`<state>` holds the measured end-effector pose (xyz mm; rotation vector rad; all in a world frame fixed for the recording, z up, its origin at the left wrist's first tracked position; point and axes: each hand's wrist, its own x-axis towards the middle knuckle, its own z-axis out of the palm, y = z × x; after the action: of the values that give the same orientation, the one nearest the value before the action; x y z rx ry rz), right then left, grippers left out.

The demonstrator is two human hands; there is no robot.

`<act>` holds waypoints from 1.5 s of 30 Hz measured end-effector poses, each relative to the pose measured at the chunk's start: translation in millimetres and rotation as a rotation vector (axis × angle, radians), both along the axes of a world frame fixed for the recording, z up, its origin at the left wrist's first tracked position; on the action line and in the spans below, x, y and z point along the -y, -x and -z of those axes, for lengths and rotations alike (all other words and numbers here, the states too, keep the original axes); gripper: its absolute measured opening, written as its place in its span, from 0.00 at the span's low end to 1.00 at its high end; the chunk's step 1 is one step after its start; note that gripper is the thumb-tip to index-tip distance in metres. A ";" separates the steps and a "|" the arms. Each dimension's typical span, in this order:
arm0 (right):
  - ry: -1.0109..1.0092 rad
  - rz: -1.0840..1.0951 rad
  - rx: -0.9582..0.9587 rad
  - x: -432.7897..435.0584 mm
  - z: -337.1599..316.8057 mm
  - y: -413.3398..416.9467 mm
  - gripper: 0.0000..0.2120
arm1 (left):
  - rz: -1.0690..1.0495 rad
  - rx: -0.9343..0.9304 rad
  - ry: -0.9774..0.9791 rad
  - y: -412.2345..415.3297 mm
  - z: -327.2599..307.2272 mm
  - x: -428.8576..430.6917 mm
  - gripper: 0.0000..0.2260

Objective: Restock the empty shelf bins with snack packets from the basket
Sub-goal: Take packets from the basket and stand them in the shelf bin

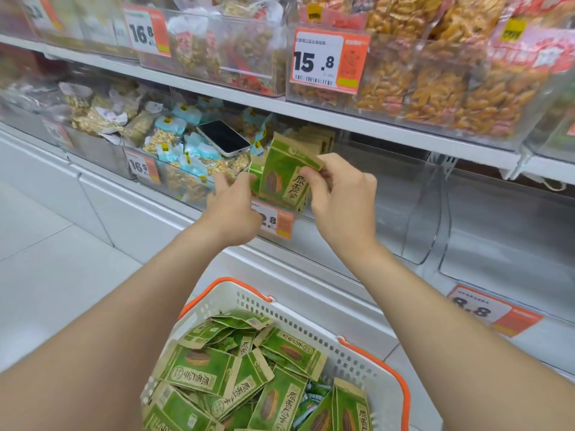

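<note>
While both hands were held at the left end of a clear bin (389, 194), a green packet (281, 169) was pinched at its top right corner between the thumb and fingers of the right hand (342, 194), that grip closed on the brown edge. The packet was held upright and slightly tilted at the bin's front wall, with further packets (320, 138) standing just behind and beside it inside the bin. The left hand (231, 213) was set against the left side of these packets, its thumb laid on them and its index finger straight. Whether that grip was pinching or only pressing could not be told. A price tag (281, 223) on the bin's front was partly covered by the left hand.

Below, a white basket (311, 325) with orange handles (401, 390) was seen, heaped with the same green packets (199, 365) lying in all directions. A few blue-and-white wrappers (314, 396) were mixed in near its right side. In the left bin (186, 185), pale blue packs (168, 126) of nuts were piled, and a phone (222, 138) was laid on top of them, screen up. On the shelf (373, 126) above, upper bins (404, 98) were filled with bags of orange-yellow snacks (451, 88), one bearing a tag (326, 60) marked 15.8.
</note>
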<state>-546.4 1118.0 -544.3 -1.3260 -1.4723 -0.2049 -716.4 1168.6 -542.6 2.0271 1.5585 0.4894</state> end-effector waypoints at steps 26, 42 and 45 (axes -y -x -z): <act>0.559 0.234 0.248 -55.3 15.5 26.7 0.09 | -0.045 0.162 -0.198 -7.6 14.8 -37.6 0.21; 0.693 0.212 -0.440 -56.3 1.8 -1.9 0.08 | -0.116 0.002 -0.377 -35.0 28.9 -32.9 0.60; 0.831 0.015 -0.338 -61.0 7.0 9.1 0.13 | -0.197 0.056 -0.424 -42.9 34.1 -39.3 0.51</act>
<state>-555.5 1178.9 -551.3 -1.9027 -1.2871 0.6650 -673.5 1208.0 -576.7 2.1428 1.7423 1.0182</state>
